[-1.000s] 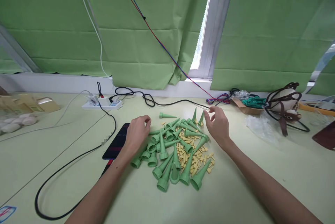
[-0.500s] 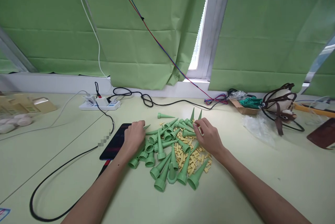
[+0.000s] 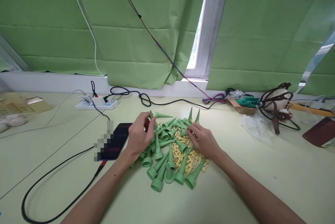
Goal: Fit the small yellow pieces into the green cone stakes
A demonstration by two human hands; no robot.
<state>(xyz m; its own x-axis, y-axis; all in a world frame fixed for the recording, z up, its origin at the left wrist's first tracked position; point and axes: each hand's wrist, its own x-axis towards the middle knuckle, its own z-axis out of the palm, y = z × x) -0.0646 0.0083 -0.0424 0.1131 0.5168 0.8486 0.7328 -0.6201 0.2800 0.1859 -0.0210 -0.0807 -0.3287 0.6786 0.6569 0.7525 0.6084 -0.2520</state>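
Observation:
My left hand [image 3: 141,134] is closed around a green plastic cone [image 3: 151,114], whose pointed tip shows above the fingers; the rest is hidden. Under and beside it lies a heap of hollow green cones [image 3: 158,147], pointing various ways. My right hand [image 3: 203,139] is over the right side of the heap, thumb and fingers pinched together. Whatever they hold is too small or hidden to make out. Small yellow plastic pieces [image 3: 180,156] lie scattered below that hand, among the cones. Two cones [image 3: 197,116] stand upright behind my right hand.
A tablet-like dark screen [image 3: 117,142] with a plugged-in black cable lies left of the heap. A power strip [image 3: 98,103] sits by the wall. To the right are a small cardboard box [image 3: 242,107], a clear plastic bag [image 3: 255,128] and a strapped bag [image 3: 277,101].
My left hand has lifted and turned to the right, raising a green cone tip up. My right hand has moved slightly left and down, from the upright cones toward the yellow pieces.

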